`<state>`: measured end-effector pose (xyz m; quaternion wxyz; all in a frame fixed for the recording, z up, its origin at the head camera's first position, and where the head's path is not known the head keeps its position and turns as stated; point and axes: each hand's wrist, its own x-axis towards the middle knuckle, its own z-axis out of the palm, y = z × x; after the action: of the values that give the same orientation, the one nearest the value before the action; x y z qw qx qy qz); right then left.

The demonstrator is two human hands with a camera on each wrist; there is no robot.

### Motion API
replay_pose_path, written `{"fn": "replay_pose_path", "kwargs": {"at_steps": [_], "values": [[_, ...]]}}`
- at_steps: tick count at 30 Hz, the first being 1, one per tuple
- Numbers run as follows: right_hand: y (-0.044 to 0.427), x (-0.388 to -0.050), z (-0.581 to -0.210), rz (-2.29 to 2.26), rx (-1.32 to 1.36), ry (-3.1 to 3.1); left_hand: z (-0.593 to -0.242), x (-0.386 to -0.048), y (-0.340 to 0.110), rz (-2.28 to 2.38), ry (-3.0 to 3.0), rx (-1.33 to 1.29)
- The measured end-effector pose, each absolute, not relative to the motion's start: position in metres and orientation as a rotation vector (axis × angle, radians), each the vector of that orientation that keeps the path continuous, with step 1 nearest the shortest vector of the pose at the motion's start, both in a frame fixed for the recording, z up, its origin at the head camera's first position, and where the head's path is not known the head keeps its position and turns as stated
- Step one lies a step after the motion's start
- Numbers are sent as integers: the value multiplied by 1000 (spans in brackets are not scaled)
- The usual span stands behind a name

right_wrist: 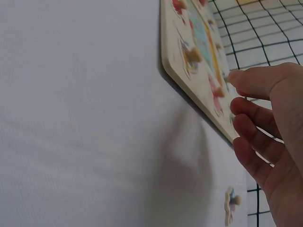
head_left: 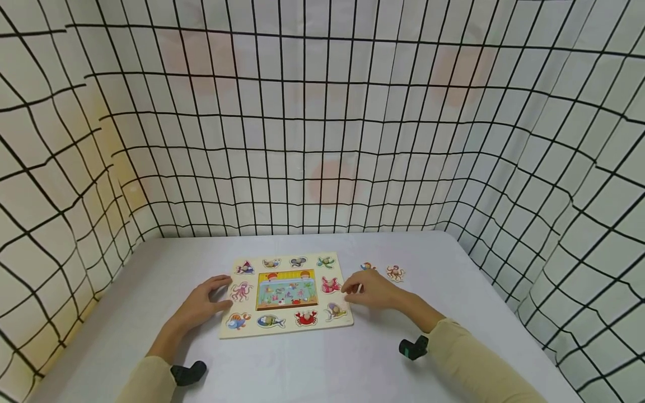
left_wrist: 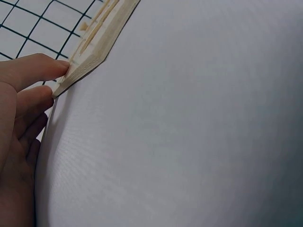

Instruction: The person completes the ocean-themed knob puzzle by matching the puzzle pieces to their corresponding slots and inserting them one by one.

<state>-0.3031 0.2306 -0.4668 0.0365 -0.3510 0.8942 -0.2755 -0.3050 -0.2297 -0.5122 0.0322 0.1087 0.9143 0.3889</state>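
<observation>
A wooden knob puzzle board (head_left: 287, 330) with sea-animal pieces lies flat on the table. At its left edge my left hand (head_left: 199, 305) rests with thumb and fingers spread, their tips touching the rim; the left wrist view shows the thumb (left_wrist: 52, 68) against the board's side. Beside the right edge, close to the pink piece (head_left: 331, 285), hovers my right hand (head_left: 375, 290). Its fingers are loosely bent, and nothing shows between them in the right wrist view. Just beyond that hand lie an orange octopus piece (head_left: 395, 273) and another small piece (head_left: 368, 266), partly hidden by the hand.
A white cloth covers the table (head_left: 302, 369). Black grid netting (head_left: 322, 140) over white sheets encloses the back and both sides. Dark wrist devices (head_left: 188, 373) hang below both sleeves.
</observation>
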Motion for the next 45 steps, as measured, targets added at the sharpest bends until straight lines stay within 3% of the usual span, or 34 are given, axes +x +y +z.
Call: {"fn": "replay_pose_path", "kwargs": {"at_steps": [20,32,45], "values": [[299,-329,-466,-936,-852,2970,-511,-307,-230,1189,2815,323],[347,-339,-482,-925,-529,3121,-509,-307,-230,1188,2818,321],[360,-338,-492,-933,-357,3048,-512,-307,-231,1185,2813,332]]}}
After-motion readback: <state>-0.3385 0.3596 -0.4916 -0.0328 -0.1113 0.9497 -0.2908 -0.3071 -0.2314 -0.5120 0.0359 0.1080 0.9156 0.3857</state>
